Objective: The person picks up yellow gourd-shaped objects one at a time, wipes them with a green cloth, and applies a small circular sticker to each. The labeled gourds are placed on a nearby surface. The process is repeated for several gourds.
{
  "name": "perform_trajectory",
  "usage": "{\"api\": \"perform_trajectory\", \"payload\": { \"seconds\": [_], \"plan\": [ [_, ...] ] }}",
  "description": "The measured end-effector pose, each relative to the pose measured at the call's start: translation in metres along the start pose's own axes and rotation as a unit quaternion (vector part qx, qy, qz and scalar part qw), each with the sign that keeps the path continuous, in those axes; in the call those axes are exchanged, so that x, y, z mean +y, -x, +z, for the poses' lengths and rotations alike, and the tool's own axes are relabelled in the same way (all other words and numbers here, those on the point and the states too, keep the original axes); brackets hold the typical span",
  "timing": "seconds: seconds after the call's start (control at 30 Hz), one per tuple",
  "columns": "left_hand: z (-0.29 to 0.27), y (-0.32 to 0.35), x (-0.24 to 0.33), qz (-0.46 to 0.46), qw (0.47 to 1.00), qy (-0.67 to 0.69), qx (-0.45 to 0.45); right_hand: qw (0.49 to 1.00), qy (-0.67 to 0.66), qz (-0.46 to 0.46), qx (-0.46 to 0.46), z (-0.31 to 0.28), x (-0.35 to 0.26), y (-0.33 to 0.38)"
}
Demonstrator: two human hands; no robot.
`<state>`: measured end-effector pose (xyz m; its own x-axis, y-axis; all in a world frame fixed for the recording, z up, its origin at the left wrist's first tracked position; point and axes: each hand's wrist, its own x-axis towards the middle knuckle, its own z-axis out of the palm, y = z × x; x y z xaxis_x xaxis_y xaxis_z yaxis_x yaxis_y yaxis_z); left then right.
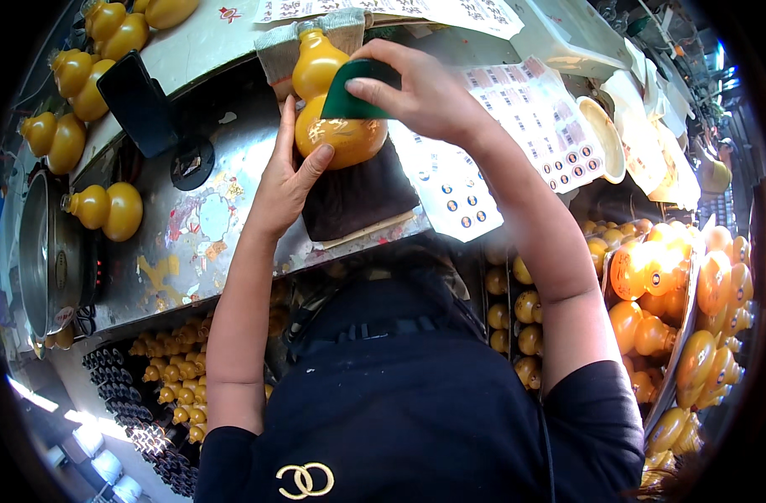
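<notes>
Head view: left hand [287, 178], yellow gourd-shaped bottle [341, 141], flat green tool [352, 99], right hand [423, 90].
Right of a dark phone [137, 105], the left fingers and thumb spread around the bottle's lower bulb, above dark cloth [358, 201], far middle; the right hand clasps the tool against the bottle's right side; label sheets [529, 113] lie farther right.

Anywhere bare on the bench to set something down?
Free: stained metal top between lone gourd and left forearm; pale board between phone and grey block. Crowded: right of the held gourd, where sticker sheets lie.
</notes>
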<state>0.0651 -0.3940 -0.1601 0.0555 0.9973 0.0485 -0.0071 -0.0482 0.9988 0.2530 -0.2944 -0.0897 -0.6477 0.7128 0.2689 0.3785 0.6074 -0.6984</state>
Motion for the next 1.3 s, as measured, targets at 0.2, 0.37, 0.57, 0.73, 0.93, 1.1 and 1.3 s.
{"api": "perform_trajectory", "payload": {
  "seconds": [0.2,0.37,0.57,0.73,0.93,1.1,1.3],
  "plan": [
    [0.001,0.000,0.003,0.004,1.000,0.001,-0.004,0.997,-0.012,-0.037,0.068,0.002,0.012,-0.015],
    [0.004,0.001,0.004,-0.004,0.999,0.035,-0.004,0.999,0.020,-0.027,-0.005,-0.003,-0.004,-0.006],
    [-0.003,-0.007,0.002,0.020,0.998,-0.058,0.023,0.996,0.009,-0.023,0.091,0.003,0.010,-0.013],
    [0.016,-0.024,0.001,0.011,0.993,0.057,0.107,0.978,-0.124,0.005,0.168,0.020,0.004,0.016],
    [0.029,-0.022,0.001,0.012,0.987,0.102,0.125,0.972,-0.098,0.098,0.190,0.025,0.015,0.027],
    [0.031,-0.021,-0.008,0.018,0.982,0.113,0.150,0.954,-0.131,0.121,0.240,0.034,0.034,0.029],
    [0.031,-0.018,-0.011,0.036,0.974,0.165,0.153,0.916,-0.219,0.130,0.309,0.045,0.021,0.044]
  ]
}}
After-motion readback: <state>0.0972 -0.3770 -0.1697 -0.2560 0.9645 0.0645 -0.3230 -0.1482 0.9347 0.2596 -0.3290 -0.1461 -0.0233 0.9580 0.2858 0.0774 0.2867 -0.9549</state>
